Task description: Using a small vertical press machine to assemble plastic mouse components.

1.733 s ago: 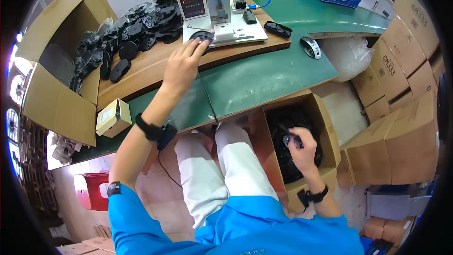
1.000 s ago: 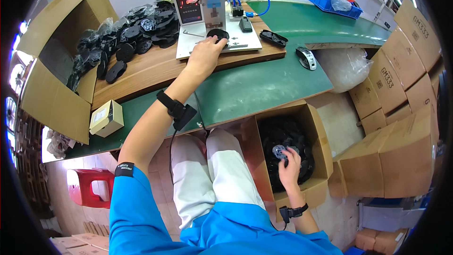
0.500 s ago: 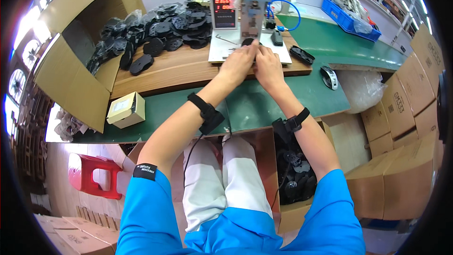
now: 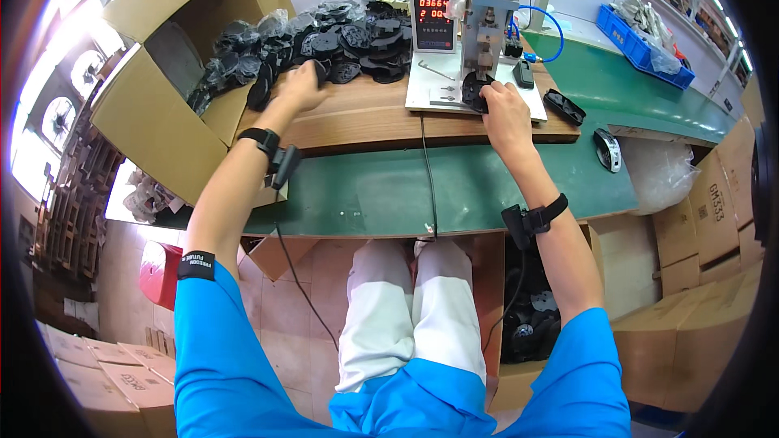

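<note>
At the foot of the press, a black rounded plastic part stands tilted on the white base plate. My right hand pinches its right edge. Over on the left, my left hand is at the front of a heap of similar black parts. Its fingers are curled at a black part, partly hidden behind them. A display box with red digits stands left of the press, and a hex key lies on the plate.
A large open carton flanks the heap. Right of the press lie a black shell and a silver-black piece. A blue crate sits at the back right. Cartons stack up on the right; a red stool stands lower left.
My left hand has left the press and moved left to the heap. My right hand stays at the press, where the black part now shows. The view has shifted left.
</note>
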The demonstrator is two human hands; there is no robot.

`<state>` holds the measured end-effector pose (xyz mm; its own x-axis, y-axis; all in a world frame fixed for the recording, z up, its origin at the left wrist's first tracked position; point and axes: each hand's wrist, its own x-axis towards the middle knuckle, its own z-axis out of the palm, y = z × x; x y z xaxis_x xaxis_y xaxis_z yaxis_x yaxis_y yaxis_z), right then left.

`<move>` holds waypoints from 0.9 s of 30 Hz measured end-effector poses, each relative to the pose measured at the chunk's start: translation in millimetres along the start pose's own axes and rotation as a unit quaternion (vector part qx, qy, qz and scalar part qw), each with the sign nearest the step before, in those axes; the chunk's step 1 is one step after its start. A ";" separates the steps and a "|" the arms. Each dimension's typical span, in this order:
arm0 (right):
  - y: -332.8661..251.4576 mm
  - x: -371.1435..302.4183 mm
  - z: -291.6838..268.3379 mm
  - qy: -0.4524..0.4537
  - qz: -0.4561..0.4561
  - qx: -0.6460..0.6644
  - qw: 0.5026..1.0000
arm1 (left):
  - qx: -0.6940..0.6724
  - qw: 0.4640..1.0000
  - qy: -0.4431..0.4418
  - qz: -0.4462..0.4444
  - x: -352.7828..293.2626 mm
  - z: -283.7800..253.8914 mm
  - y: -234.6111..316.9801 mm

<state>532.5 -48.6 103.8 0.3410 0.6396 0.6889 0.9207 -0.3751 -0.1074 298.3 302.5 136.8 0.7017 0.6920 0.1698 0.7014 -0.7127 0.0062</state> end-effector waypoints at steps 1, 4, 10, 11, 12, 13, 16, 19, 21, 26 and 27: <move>3.4 -1.8 -0.5 -0.004 0.003 -0.006 1.000 | -0.005 1.000 -0.019 -0.007 0.9 1.7 -21.5; 4.4 -2.6 1.4 0.002 -0.004 0.006 1.000 | -0.051 0.995 -0.061 -0.055 -3.9 15.6 -64.6; 0.0 -0.7 -2.8 -0.003 -0.008 -0.001 1.000 | 0.001 0.999 -0.005 -0.038 -15.0 11.2 -67.9; -1.7 0.2 -2.4 -0.004 -0.007 0.003 1.000 | 0.001 0.999 -0.004 -0.040 -19.8 9.0 -67.4; -1.0 -0.2 -2.2 -0.004 -0.007 0.002 1.000 | 0.011 0.999 0.039 -0.015 -25.7 2.3 -55.5; 0.4 -1.5 -2.5 -0.004 -0.003 0.001 1.000 | 0.021 0.996 0.082 0.011 -33.9 -6.5 -40.9; 3.4 -4.0 -3.4 -0.001 -0.001 -0.003 1.000 | -0.053 0.985 0.147 0.072 -61.8 -29.7 2.0; 1.9 -1.6 -3.1 -0.001 -0.006 -0.006 1.000 | -0.154 0.958 0.164 0.177 -84.8 -25.1 33.7; 5.3 -3.8 -4.9 -0.007 -0.004 -0.016 1.000 | -0.226 0.932 0.154 0.236 -109.7 -16.2 64.6; -2.8 1.2 -4.5 -0.010 -0.017 -0.023 1.000 | -0.287 0.932 0.094 0.200 -158.9 18.4 100.1; -1.6 1.0 -4.3 -0.011 -0.014 -0.022 1.000 | -0.315 0.922 0.110 0.197 -163.9 22.0 108.3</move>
<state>530.6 -50.2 107.8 0.3206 0.6650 0.6746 0.9205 -0.3867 -0.0563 262.0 114.4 87.9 0.7949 0.3745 0.4774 0.1365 -0.8770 0.4606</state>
